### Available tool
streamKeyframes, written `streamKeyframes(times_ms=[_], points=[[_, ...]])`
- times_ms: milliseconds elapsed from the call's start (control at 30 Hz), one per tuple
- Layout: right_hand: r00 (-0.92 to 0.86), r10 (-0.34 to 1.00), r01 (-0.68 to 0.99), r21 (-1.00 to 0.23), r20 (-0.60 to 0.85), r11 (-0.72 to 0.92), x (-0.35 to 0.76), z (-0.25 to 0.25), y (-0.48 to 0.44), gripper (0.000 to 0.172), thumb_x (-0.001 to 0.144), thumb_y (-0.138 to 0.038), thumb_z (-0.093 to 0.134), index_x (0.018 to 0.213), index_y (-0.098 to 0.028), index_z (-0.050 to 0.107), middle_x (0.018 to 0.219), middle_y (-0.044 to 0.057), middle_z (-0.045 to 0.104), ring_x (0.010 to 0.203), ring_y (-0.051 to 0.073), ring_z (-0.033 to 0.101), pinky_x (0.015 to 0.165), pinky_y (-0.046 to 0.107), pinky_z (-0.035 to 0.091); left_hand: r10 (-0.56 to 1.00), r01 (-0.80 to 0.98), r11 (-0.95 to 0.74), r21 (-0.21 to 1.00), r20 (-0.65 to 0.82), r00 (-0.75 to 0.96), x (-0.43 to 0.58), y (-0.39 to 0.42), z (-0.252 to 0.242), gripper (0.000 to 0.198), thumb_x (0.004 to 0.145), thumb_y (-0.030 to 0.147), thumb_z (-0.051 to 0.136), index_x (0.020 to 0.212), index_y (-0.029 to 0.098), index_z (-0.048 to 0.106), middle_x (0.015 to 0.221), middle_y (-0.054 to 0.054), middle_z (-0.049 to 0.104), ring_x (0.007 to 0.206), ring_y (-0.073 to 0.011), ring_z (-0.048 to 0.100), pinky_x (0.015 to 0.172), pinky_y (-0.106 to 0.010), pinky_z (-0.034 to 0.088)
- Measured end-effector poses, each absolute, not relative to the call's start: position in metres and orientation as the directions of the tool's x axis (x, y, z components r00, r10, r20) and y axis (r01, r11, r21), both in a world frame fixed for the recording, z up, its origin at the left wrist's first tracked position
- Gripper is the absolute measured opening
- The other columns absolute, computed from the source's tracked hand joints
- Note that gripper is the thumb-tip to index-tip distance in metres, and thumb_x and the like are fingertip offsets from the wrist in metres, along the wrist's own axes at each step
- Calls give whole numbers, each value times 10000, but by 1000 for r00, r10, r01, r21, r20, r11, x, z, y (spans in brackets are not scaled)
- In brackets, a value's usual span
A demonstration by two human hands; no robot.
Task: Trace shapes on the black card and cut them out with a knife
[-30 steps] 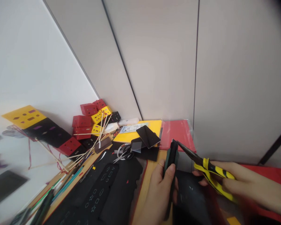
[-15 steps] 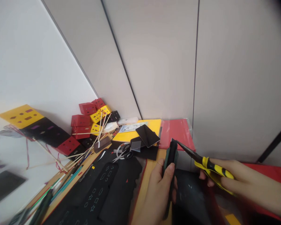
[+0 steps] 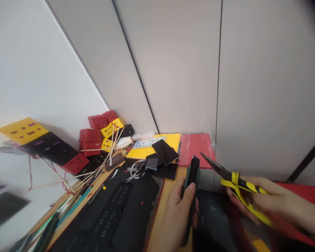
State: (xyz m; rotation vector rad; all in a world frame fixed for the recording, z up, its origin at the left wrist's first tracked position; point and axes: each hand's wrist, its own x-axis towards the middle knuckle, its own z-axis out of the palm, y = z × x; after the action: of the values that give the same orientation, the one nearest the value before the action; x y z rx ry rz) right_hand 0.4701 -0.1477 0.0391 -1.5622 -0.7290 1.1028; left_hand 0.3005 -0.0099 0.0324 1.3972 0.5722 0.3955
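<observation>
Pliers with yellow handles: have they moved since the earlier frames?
Yes. The pliers in the right hand drew back rightward: their tip, earlier at the dark folded piece, now sits apart from it over the red sheet.

Dark green folded piece [image 3: 192,174] upright, edge-on, ctr-bottom; yellow/blk pliers [image 3: 233,177] beside, rt, nose near its top.

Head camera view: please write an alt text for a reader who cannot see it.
The left hand holds a dark folded piece upright while the right hand points yellow-and-black pliers at its top, not touching. Behind lie scissors, wooden sticks and red and yellow paper boxes.
</observation>
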Motion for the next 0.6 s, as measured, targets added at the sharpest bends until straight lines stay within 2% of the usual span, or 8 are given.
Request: streamKeyframes(times_ms=[67, 167, 233, 300, 400, 467, 600], points=[[276, 888, -229, -922, -368, -311, 472, 48, -142, 203, 514, -169, 522, 672, -245, 625, 568, 6, 605, 467, 165, 561, 446, 278, 446, 554, 60, 163, 985, -141, 821, 301, -9, 32, 329, 837, 494, 476, 817, 169, 423, 557, 61, 463, 348, -29, 382, 334, -133, 271], [147, 867, -289, -859, -476, -423, 475, 54, -135, 190, 423, -131, 538, 585, -210, 600, 488, -19, 572, 385, 135, 524, 396, 252, 412, 548, 44, 168, 985, -130, 826, 300, -9, 37, 305, 851, 467, 469, 804, 172, 404, 566, 62, 463, 355, -23, 388, 339, -123, 276], [177, 836, -305, -836, -520, -455, 474, 53, -133, 214, 410, -136, 545, 598, -209, 615, 497, -18, 586, 401, 134, 537, 422, 253, 427, 547, 42, 165, 985, -127, 828, 299, -10, 40, 296, 856, 456, 467, 807, 172, 401, 575, 60, 466, 362, -23, 395, 344, -122, 281], [258, 829, -299, -857, -497, -421, 472, 50, -135, 254, 422, -150, 550, 647, -226, 641, 567, -3, 623, 491, 158, 584, 481, 267, 454, 549, 48, 168, 985, -134, 825, 299, -10, 41, 295, 856, 457, 465, 813, 172, 403, 576, 60, 464, 360, -24, 393, 341, -123, 278], [283, 901, -207, -938, -328, -277, 468, 47, -141, 322, 494, -212, 566, 793, -255, 677, 802, 46, 683, 726, 228, 632, 651, 334, 494, 560, 48, 169, 984, -136, 817, 299, -10, 37, 293, 851, 455, 474, 819, 172, 408, 576, 61, 460, 365, -26, 393, 343, -125, 280], [278, 935, -119, -973, -221, -195, 469, 49, -143, 320, 554, -293, 577, 856, -257, 676, 897, 69, 680, 810, 259, 625, 746, 373, 488, 583, 36, 166, 986, -127, 802, 300, -11, 33, 291, 845, 453, 485, 824, 172, 413, 581, 60, 464, 369, -27, 395, 345, -126, 282], [354, 929, 226, -955, -105, -194, 483, 57, -129, 302, 597, -456, 574, 784, -233, 655, 749, 77, 656, 716, 280, 616, 676, 385, 507, 635, 13, 169, 986, -119, 763, 303, -13, 32, 294, 861, 449, 443, 784, 166, 418, 558, 56, 460, 356, -28, 378, 347, -134, 285]])
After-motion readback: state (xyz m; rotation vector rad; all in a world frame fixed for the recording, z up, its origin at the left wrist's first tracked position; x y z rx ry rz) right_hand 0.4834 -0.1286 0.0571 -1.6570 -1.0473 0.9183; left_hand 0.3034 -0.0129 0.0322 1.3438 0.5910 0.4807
